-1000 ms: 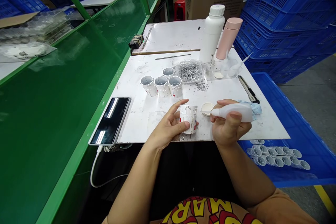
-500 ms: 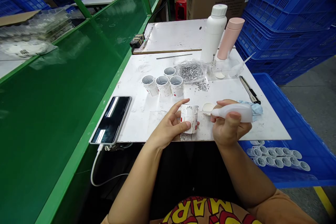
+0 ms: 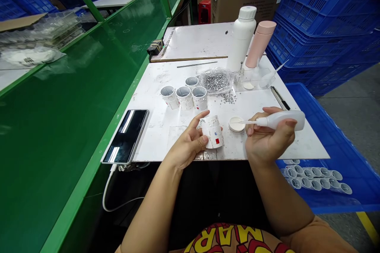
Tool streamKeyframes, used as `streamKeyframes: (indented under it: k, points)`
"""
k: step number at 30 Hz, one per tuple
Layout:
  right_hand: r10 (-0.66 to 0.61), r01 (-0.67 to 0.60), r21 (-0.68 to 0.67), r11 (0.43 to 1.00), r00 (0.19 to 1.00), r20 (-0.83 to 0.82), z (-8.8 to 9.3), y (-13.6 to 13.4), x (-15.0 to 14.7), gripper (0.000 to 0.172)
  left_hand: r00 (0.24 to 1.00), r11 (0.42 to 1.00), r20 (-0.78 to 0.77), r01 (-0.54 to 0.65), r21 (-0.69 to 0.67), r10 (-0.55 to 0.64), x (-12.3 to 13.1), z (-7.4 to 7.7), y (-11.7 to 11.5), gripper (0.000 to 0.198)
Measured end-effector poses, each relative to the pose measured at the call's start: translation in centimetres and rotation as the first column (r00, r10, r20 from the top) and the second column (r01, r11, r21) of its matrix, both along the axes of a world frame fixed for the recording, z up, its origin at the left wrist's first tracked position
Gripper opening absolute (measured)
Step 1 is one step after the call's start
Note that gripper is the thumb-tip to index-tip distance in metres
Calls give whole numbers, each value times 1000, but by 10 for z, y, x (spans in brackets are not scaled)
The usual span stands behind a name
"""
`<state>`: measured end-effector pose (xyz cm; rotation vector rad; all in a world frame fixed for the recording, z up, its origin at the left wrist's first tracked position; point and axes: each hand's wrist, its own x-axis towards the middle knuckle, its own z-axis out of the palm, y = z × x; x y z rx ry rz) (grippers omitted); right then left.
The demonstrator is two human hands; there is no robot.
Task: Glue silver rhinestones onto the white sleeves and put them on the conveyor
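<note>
Near the front edge of the white table, my left hand (image 3: pixel 190 142) grips a white cylindrical cup (image 3: pixel 213 132) with a red mark, tilted slightly. My right hand (image 3: pixel 270 138) is closed around a translucent squeeze bottle (image 3: pixel 285 120), held nearly level with its thin nozzle pointing left. The nozzle tip lies over a small round white dish (image 3: pixel 236 124), apart from the cup; whether it touches the dish I cannot tell. Several similar cups (image 3: pixel 184 98) stand behind my left hand. Beside them lies a clear plastic bag of small metal pieces (image 3: pixel 216 80), with loose pieces (image 3: pixel 229 97) spilled in front.
A phone (image 3: pixel 127 136) with a white cable lies at the left edge. A utility knife (image 3: pixel 280 98), a white bottle (image 3: pixel 243 37) and a pink flask (image 3: pixel 260 43) are on the right. A blue tray (image 3: pixel 353 174) below holds several cups; blue crates (image 3: pixel 323 19) are stacked behind.
My right hand has moved right with the squeeze bottle, drawing the nozzle away from the cup. The cup has turned and tilted in my left hand, showing a different red mark.
</note>
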<state>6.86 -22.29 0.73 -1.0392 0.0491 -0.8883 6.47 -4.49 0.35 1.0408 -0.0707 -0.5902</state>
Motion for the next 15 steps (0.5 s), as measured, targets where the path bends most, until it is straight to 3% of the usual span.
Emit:
streamKeyframes:
  k: [8, 15]
  points:
    - [-6, 7, -82, 997, 1000, 11, 0, 6, -2, 38, 999, 1000, 31, 7, 9, -7, -1, 6, -2, 86]
    - [-14, 23, -149, 989, 998, 60, -3, 11, -4, 34, 995, 995, -41, 85, -44, -87, 1, 5, -2, 87]
